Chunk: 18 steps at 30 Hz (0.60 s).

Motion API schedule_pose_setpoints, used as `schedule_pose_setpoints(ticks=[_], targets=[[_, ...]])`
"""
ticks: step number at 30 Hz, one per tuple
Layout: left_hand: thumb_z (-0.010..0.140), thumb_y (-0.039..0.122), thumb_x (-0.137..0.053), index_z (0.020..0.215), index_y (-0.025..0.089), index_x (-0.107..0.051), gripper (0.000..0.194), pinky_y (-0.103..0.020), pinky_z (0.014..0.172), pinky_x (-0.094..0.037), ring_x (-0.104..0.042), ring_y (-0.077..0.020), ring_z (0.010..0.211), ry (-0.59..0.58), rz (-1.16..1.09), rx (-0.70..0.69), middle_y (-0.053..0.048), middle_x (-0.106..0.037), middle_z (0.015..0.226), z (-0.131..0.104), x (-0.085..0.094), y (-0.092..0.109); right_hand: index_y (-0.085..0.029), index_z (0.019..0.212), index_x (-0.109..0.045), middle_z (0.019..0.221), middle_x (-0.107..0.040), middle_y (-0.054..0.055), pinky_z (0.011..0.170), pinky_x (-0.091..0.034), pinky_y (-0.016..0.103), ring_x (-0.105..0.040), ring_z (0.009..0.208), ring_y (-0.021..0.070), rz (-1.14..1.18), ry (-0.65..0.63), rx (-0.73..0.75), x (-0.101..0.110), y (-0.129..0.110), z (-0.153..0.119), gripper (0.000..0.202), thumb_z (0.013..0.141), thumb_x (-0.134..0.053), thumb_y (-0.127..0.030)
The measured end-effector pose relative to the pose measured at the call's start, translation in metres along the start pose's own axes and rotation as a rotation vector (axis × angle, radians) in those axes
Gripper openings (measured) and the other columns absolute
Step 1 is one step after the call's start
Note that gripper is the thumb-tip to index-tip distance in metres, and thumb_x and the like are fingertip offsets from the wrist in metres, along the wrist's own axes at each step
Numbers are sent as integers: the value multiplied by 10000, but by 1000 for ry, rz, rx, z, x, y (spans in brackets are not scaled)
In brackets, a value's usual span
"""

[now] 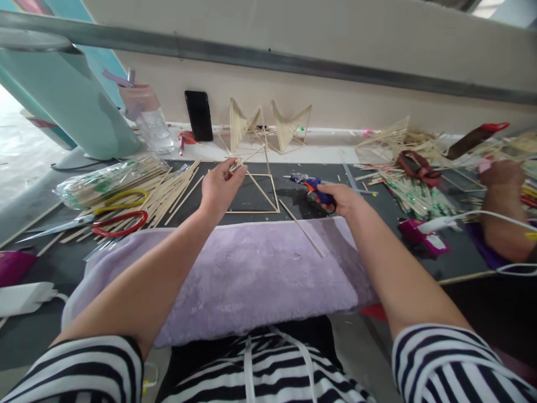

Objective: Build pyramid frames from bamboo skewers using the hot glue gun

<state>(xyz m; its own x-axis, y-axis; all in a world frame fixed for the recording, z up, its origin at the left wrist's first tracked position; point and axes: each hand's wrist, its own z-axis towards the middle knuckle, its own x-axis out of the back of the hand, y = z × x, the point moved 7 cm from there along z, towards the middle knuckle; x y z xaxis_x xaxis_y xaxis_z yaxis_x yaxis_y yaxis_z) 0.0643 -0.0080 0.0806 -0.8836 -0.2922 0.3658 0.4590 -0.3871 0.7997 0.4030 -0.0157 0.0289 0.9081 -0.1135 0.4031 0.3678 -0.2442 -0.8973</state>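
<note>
My left hand is closed, its thumb and fingers pinching the upper part of a thin wooden stick frame. That frame stands on the dark mat, its square base near the purple towel. To the right, my right hand is wrapped round the handle of a blue and orange glue gun, whose nozzle points left. A loose stick lies between the frame and the glue gun, partly over the towel.
Scissors, loose sticks and a bottle are at left. A phone and stick models stand behind. At right are more sticks, a pink device and another person's hand.
</note>
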Motion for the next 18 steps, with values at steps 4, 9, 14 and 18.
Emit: schedule_pose_setpoints(ticks=[4,9,14,18], targets=[[825,475,-600,1021,231,-730,338,-241,565,-388,-495,-105,544,-8,0,0,22,-592,558,0,0,1,-235,906,-599,755,-661,15,502,-462,218,-593,610,102,323,10,106,-5,-25,-16,145,803,-659,-318],[819,485,-606,1048,233,-728,362,-250,593,-415,-542,-118,583,-3,4,12,11,-612,582,0,-2,-3,-304,1158,-518,951,-657,13,597,-526,251,-649,778,134,285,329,570,-2,-91,-59,353,850,-577,-466],[813,489,-617,1041,240,-733,356,-247,568,-397,-521,-112,552,14,3,25,18,-602,556,1,-1,-5,-265,1090,-540,895,-635,29,635,-535,263,-648,834,154,174,58,558,-45,-115,-67,383,864,-495,-571],[816,487,-619,1051,240,-732,359,-239,553,-378,-497,-106,540,6,-1,33,22,-601,560,0,-1,-5,-295,1168,-514,1107,-638,31,697,-532,275,-639,822,134,207,14,665,-67,-115,-68,367,849,-552,-472]])
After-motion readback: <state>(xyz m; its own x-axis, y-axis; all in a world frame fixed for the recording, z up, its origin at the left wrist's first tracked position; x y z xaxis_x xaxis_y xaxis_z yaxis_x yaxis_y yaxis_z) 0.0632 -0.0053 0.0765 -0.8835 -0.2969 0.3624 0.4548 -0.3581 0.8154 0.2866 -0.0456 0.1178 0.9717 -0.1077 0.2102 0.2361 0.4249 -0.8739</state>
